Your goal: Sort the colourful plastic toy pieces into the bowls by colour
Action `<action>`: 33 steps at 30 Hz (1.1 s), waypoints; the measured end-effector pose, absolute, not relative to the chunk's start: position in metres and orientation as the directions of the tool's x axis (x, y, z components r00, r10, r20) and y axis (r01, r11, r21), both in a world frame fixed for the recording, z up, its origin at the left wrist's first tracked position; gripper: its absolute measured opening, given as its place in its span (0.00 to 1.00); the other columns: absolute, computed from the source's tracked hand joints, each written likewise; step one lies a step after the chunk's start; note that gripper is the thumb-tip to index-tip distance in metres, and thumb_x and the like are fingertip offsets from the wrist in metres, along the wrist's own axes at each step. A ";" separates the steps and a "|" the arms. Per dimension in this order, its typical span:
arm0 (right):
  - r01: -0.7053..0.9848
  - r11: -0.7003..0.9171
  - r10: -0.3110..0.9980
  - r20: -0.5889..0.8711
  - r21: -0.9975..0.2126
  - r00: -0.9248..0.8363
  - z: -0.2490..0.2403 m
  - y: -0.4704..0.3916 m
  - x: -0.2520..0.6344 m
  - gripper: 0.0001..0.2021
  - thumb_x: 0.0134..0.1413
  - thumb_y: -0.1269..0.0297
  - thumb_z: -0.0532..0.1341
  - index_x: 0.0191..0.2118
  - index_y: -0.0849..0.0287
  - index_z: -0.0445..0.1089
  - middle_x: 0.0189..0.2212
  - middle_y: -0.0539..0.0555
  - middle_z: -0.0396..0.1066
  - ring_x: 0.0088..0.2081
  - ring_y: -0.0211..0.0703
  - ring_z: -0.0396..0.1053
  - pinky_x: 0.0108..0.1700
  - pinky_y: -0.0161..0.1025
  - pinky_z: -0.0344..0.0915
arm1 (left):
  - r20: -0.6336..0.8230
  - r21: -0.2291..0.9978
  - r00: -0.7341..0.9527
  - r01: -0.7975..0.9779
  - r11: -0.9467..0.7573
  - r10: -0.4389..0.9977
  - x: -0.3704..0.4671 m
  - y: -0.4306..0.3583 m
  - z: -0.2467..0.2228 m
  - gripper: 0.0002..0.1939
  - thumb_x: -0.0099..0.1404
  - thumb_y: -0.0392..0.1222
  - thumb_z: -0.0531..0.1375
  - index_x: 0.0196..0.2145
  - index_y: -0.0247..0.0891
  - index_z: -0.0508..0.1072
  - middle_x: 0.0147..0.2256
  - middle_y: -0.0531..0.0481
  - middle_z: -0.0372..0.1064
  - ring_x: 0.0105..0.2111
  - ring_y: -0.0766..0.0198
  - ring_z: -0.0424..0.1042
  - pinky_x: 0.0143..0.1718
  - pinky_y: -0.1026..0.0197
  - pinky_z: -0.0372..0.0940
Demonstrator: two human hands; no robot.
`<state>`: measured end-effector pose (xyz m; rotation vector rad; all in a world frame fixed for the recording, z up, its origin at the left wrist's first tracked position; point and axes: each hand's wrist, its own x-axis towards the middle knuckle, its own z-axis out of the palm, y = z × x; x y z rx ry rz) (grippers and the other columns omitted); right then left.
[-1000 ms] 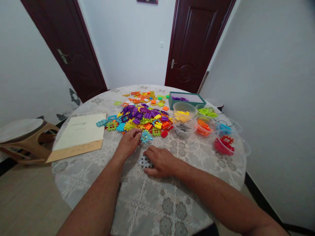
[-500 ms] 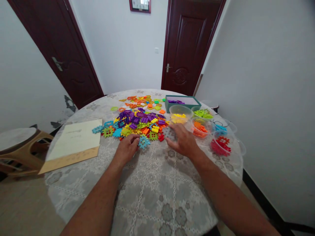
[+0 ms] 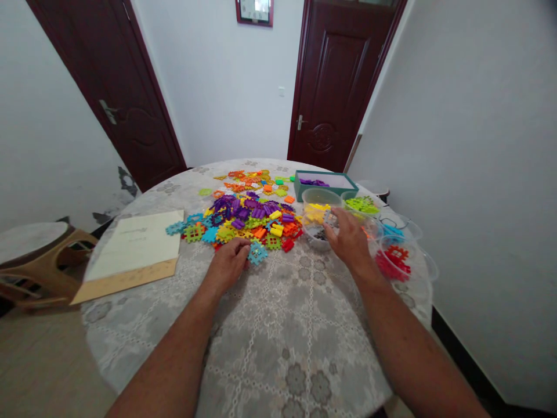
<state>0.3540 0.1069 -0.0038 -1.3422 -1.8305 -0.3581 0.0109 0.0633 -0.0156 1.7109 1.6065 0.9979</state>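
My right hand [image 3: 350, 238] pinches a grey interlocking plastic piece [image 3: 329, 218] above a clear round tub [image 3: 317, 245] with grey pieces in it. To the left, my left hand [image 3: 228, 260] rests with curled fingers at the near edge of the mixed heap of plastic pieces [image 3: 248, 215]. Its fingertips are beside a light blue square piece [image 3: 257, 253]. A bit of red shows under these fingers, but I cannot make out what they hold. The heap has purple, yellow, green, orange, blue and red pieces.
Clear tubs at the right hold yellow pieces [image 3: 317, 212], green pieces [image 3: 362, 204], blue pieces [image 3: 393, 231] and red pieces [image 3: 391, 264]. A green box [image 3: 333, 188] with purple pieces stands behind them. An open paper folder [image 3: 139, 241] lies left on the round table [image 3: 270, 325].
My right hand has moved right with the grey piece, from the heap's edge to over the tub of grey pieces. My left hand stays beside the light blue piece.
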 end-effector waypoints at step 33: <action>0.606 0.713 0.696 0.467 -0.354 -0.546 -0.010 0.054 0.260 0.30 0.59 0.58 0.64 0.64 0.60 0.60 0.50 0.61 0.72 0.48 0.51 0.71 0.51 0.49 0.71 | -0.107 0.990 0.339 0.118 0.071 0.935 0.030 0.051 0.000 0.37 0.58 0.57 0.69 0.61 0.39 0.67 0.34 0.50 0.77 0.36 0.54 0.81 0.43 0.51 0.75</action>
